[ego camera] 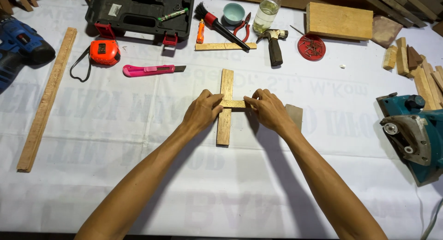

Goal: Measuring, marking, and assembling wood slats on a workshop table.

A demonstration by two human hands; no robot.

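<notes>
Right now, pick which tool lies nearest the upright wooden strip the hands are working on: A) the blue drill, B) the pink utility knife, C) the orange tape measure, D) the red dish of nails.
B: the pink utility knife lies just up and left of the upright wooden strip; the other tools sit farther off.

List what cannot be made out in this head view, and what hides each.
- Crosspiece ends: covered by left hand and right hand.
- Drill: cut off by left edge.
- Sander: cut off by right edge.
- Nails in red lid: too small to count.
</notes>
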